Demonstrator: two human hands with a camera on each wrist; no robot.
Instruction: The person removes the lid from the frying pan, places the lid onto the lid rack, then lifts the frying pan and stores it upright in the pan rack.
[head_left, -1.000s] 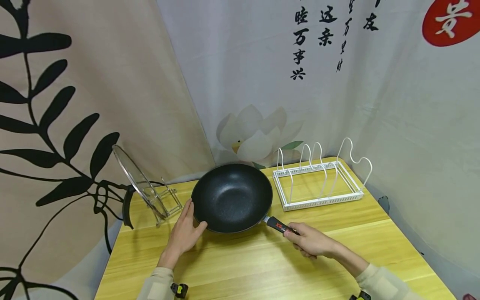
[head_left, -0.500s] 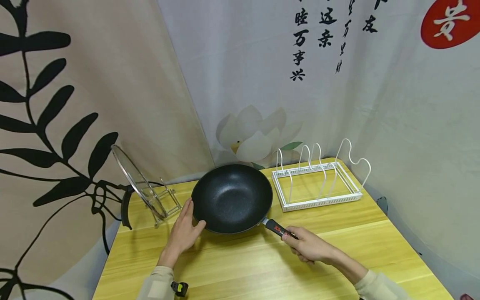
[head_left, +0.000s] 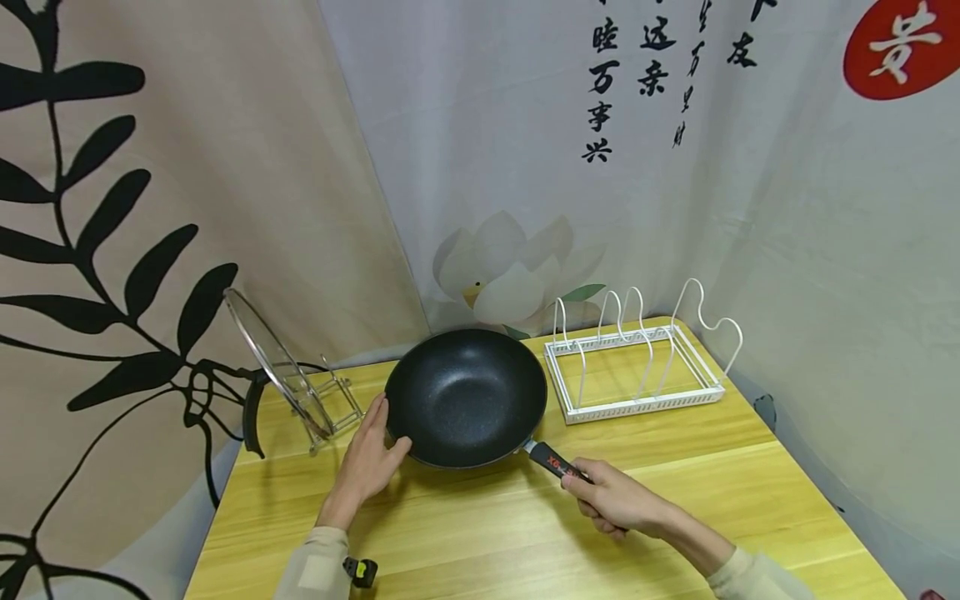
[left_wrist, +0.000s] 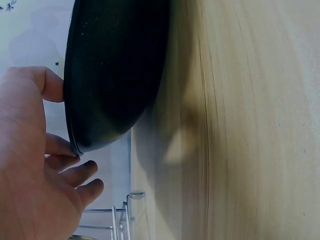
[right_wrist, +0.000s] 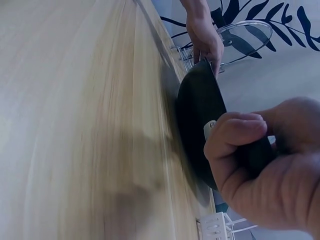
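A black wok faces up over the table's middle, its outer wall dark in the left wrist view. My right hand grips its black handle, fingers curled round it, as the right wrist view also shows. At the wok's left rim, my left hand touches with thumb and fingertips, the fingers fairly straight. The left wrist view shows the thumb and forefinger at the rim, with the other fingers extended below it. Between the wok's curved underside and the table, a shadow shows in both wrist views.
A glass lid leans upright in a wire stand left of the wok. To its right stands a white dish rack with looped wire dividers. Behind the wooden table hangs a printed cloth backdrop.
My right hand and the wok handle have shifted very slightly toward me. The left hand stays at the rim, and the lid and rack have not moved.
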